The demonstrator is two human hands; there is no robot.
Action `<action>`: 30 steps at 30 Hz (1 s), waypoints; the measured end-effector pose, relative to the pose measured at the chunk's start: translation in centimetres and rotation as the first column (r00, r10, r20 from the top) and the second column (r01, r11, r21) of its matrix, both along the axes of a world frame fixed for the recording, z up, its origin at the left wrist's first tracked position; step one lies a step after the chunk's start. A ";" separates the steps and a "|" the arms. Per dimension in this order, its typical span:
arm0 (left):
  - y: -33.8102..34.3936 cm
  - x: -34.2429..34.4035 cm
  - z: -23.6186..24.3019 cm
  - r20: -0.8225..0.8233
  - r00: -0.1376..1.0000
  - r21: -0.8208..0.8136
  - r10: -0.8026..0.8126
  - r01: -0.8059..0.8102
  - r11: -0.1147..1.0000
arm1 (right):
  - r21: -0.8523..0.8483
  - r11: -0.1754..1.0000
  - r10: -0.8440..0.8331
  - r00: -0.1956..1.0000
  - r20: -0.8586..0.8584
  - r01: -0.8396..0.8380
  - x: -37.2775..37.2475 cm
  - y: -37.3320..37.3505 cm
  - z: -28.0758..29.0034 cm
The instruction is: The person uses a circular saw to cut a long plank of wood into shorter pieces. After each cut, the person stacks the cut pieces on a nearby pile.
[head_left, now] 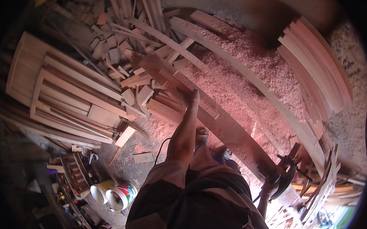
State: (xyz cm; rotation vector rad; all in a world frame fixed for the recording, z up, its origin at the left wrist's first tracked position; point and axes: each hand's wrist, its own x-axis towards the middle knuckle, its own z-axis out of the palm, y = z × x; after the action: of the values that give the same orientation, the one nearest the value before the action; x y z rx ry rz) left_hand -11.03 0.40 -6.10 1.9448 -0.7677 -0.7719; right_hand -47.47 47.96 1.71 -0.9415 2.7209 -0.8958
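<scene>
A long wooden plank (227,133) runs diagonally in front of me, from the upper left to the lower right. On top of it lies a narrow wooden strip (210,110). My left hand (190,99) is closed on this strip near its middle, its fingers partly in shadow. Low on the right, my right hand (272,183) grips a dark handheld power tool (286,176) at the plank's near right end. Shade and the tool's body hide part of that hand, and the tool's exact kind is unclear.
Pink wood shavings (242,76) cover the ground beyond the plank. A curved board (250,82) arcs past it; stacked curved boards (316,63) stand far right. Offcuts (116,54) heap at upper left, above slatted wooden frames (78,93). Buckets (120,197) sit lower left.
</scene>
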 end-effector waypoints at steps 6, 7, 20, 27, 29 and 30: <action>4.5 2.8 3.9 -0.281 0.959 -0.231 -0.034 -0.033 0.972 | -0.018 1.000 -0.015 0.996 0.086 0.017 -0.5 0.1 -0.3; 6.7 3.8 4.7 -0.330 0.941 -0.274 -0.078 -0.017 0.962 | -0.021 1.000 0.003 0.997 0.081 -0.001 -0.4 0.2 -0.3; 4.4 25.2 -10.1 0.362 0.918 -0.415 0.165 0.000 0.910 | 0.019 0.995 -0.098 0.990 0.101 0.096 0.9 -0.4 0.7; -5.4 8.1 -0.6 -0.084 0.979 -0.251 -0.187 0.161 0.954 | 0.092 0.986 -0.152 0.970 0.192 0.137 1.8 -1.3 2.6; -5.4 -0.8 4.0 -0.298 0.845 -0.288 -0.444 0.364 0.886 | 0.045 0.990 -0.140 0.974 0.177 0.134 2.0 -1.5 2.7; -5.1 -5.9 6.2 -0.387 0.766 -0.302 -0.513 0.421 0.856 | 0.044 0.990 -0.137 0.974 0.180 0.131 1.9 -1.5 2.7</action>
State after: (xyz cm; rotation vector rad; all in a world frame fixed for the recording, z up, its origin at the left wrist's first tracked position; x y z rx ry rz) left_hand -16.88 -4.74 0.08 1.3114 -1.0046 -1.3464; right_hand -45.52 46.46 4.39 -0.6409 2.6569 -0.9097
